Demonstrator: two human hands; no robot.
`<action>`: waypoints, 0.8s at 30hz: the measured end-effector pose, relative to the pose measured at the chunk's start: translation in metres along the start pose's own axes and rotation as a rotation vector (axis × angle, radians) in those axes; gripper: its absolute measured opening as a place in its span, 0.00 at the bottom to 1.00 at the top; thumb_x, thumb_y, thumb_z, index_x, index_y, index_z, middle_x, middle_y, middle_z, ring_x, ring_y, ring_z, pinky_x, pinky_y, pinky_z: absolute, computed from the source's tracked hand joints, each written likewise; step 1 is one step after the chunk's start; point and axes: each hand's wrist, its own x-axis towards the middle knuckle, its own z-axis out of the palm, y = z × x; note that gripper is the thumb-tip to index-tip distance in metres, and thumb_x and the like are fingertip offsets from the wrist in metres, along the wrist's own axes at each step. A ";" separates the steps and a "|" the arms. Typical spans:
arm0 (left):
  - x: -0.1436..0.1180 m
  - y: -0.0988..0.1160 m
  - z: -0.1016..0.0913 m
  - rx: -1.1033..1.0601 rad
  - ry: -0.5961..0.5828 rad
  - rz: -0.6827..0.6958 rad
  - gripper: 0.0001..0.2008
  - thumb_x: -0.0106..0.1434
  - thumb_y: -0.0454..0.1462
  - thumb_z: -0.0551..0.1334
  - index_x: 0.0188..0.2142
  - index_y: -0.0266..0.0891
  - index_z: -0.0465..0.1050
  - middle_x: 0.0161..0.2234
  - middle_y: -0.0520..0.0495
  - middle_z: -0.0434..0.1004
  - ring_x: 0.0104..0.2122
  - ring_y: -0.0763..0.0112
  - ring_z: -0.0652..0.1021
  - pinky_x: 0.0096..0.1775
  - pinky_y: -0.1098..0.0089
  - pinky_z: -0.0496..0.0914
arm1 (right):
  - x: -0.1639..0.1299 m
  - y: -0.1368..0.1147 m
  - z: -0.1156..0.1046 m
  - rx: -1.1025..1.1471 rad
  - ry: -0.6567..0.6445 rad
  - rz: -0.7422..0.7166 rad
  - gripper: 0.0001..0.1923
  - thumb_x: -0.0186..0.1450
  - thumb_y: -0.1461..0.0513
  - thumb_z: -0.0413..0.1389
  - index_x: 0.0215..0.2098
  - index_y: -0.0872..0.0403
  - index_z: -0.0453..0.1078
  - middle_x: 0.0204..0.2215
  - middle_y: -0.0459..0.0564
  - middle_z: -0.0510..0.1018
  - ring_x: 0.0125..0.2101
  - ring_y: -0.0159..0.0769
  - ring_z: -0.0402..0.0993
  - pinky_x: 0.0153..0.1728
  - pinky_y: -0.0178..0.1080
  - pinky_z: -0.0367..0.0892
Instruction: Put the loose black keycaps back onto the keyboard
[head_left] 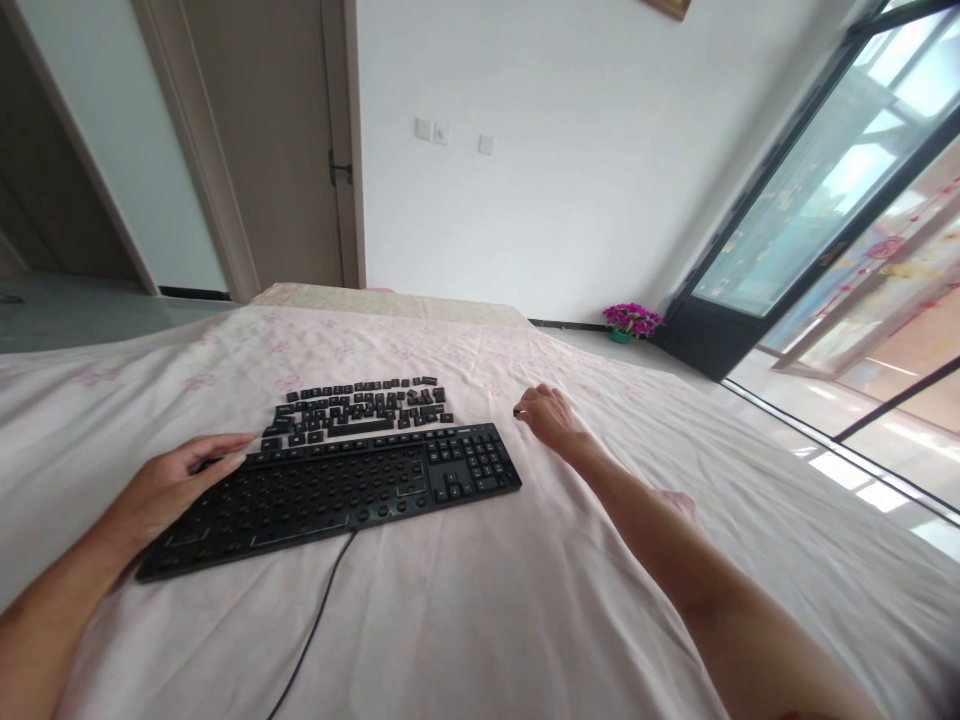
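A black keyboard (337, 492) lies at the centre-left of the frame on a bed covered with a pale pink sheet (525, 600). Most of its main block is stripped of keycaps, showing bare sockets, while the number pad at its right end keeps its caps. Its black cable (315, 625) runs off the near edge toward the bottom of the frame.

Just above the keyboard in the frame, a cluster of loose black keycaps (364, 405) is laid out in rough rows on the sheet, close to the keyboard's far edge but apart from it.

The left hand (176, 485) rests at the keyboard's left end, fingers extended and lying close together over its upper left corner, touching it. The right hand (547, 415) sits on the sheet right of centre, just beyond the keyboard's upper right corner, its fingers curled and pinching a small dark piece (517, 411) at the fingertips (too small to say for sure that it is a keycap).

In the upper left stands a door (277, 140); a pot of purple flowers (632, 321) sits on the floor at right by the glass door (825, 200)
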 end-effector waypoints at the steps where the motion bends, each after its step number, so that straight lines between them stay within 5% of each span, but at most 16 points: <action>1: 0.000 0.000 0.000 0.005 -0.001 -0.002 0.33 0.53 0.59 0.63 0.52 0.42 0.75 0.53 0.45 0.78 0.53 0.55 0.76 0.60 0.57 0.64 | -0.001 -0.005 -0.001 0.087 0.031 0.024 0.10 0.67 0.60 0.56 0.41 0.51 0.80 0.43 0.54 0.80 0.46 0.45 0.69 0.47 0.46 0.62; 6: 0.001 -0.001 0.000 0.016 0.011 0.040 0.33 0.54 0.59 0.63 0.52 0.42 0.76 0.52 0.44 0.79 0.53 0.56 0.77 0.59 0.61 0.66 | -0.014 -0.048 -0.014 1.173 0.123 0.156 0.15 0.64 0.51 0.59 0.43 0.50 0.78 0.42 0.50 0.81 0.43 0.41 0.75 0.46 0.43 0.66; 9: 0.000 -0.001 0.000 0.021 0.015 0.072 0.34 0.54 0.60 0.63 0.51 0.41 0.76 0.52 0.43 0.79 0.53 0.56 0.77 0.57 0.62 0.68 | -0.025 -0.075 -0.029 1.474 0.026 0.159 0.17 0.59 0.49 0.64 0.39 0.50 0.79 0.37 0.48 0.82 0.38 0.38 0.74 0.43 0.42 0.66; 18: -0.001 0.003 -0.001 0.007 0.012 0.042 0.33 0.54 0.59 0.64 0.52 0.42 0.76 0.52 0.44 0.79 0.52 0.56 0.77 0.58 0.61 0.67 | -0.047 -0.114 -0.076 1.715 -0.112 0.039 0.17 0.58 0.48 0.65 0.34 0.52 0.76 0.31 0.47 0.75 0.31 0.34 0.68 0.33 0.37 0.64; 24: 0.000 -0.001 -0.001 -0.016 -0.009 0.037 0.33 0.54 0.58 0.64 0.53 0.42 0.75 0.54 0.44 0.78 0.54 0.56 0.76 0.60 0.60 0.64 | -0.049 -0.109 -0.073 1.592 -0.054 -0.011 0.15 0.61 0.49 0.62 0.36 0.51 0.76 0.36 0.48 0.78 0.36 0.37 0.72 0.41 0.41 0.66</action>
